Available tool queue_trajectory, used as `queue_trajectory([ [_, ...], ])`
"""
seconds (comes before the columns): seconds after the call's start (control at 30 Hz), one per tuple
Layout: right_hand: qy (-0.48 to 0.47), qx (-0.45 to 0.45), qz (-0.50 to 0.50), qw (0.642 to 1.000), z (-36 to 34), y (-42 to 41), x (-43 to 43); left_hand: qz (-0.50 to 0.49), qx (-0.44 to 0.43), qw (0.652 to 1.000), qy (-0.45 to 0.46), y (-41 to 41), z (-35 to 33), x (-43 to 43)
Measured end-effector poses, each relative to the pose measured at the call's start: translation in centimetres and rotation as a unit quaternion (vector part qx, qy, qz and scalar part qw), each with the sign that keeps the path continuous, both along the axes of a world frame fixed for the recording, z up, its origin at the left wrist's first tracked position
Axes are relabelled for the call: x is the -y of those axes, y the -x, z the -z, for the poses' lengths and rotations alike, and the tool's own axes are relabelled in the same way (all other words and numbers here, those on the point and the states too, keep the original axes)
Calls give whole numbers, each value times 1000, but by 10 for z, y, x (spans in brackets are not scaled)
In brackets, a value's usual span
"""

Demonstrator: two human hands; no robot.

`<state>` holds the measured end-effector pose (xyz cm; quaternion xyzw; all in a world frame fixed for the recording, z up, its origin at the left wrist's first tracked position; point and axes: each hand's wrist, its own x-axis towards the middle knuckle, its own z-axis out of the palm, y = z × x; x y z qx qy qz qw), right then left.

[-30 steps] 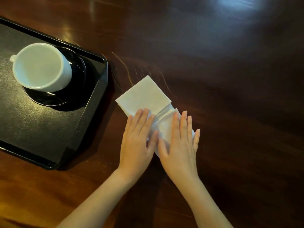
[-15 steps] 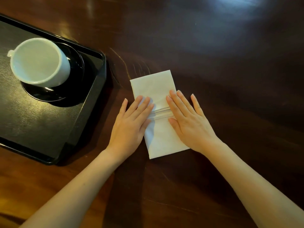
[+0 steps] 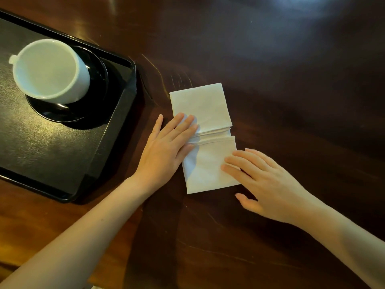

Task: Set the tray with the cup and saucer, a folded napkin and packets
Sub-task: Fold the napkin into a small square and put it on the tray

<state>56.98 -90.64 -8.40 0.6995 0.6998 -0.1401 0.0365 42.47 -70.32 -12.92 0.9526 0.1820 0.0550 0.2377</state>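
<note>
Napkin [image 3: 205, 130] between flat open hands, left hand [image 3: 166, 147] and right hand [image 3: 264, 180] pressing edges

No text, label, brand, number or sign can be read anywhere: the white napkin [image 3: 203, 138], the white cup [image 3: 50, 69], the black saucer [image 3: 68, 113] beneath it, the black tray [image 3: 52, 153] and the dark tabletop [image 3: 291, 90] all appear unmarked.

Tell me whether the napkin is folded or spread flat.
Folded, not yet on the tray. The napkin lies on the table with stacked layer edges across its middle; the left hand and right hand press it flat.
</note>
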Motion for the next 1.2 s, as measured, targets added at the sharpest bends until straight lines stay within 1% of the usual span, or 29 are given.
queue_trajectory([
  [0.1, -68, 18, -12, 997, 6, 3, -1, 5, 32, 998, 47, 0, -5, -5],
  [0.2, -106, 21, -16, 994, 10, 9, -2, 2, 49, 996, 73, 3, -10, -8],
  [0.3, -127, 16, 4, 992, 13, 12, -4, 12, 63, 997, 46, 7, -11, -11],
  [0.4, -132, 55, -3, 990, 19, 16, -5, 13, 69, 997, 18, 8, -10, -13],
  [0.57, -135, 89, -4, 987, 13, 31, -4, 4, 65, 998, 17, 7, -11, -12],
  [0.63, -141, 85, 0, 986, 14, 34, -6, 0, 62, 998, 21, 7, -10, -12],
  [0.7, -154, 58, 24, 986, 19, 32, -9, -2, 61, 998, 27, 7, -10, -13],
  [0.77, -176, 23, 25, 984, 20, 24, -13, -1, 57, 998, 29, 7, -10, -14],
  [0.8, -192, -3, 17, 981, 19, 19, -16, 0, 53, 998, 31, 7, -10, -15],
  [0.87, -227, -82, 20, 970, 10, 9, -24, 7, 44, 998, 40, 5, -13, -19],
  [0.93, -249, -171, 69, 951, -1, 0, -34, 27, 38, 998, 51, 4, -16, -25],
  [1.03, -246, -288, 160, 912, -15, -12, -52, 71, 30, 995, 70, 7, -18, -35],
  [1.1, -247, -332, 204, 887, -20, -18, -64, 88, 23, 991, 102, 10, -20, -41],
  [1.2, -252, -371, 274, 851, -20, -22, -83, 94, 13, 979, 182, 12, -26, -45],
])
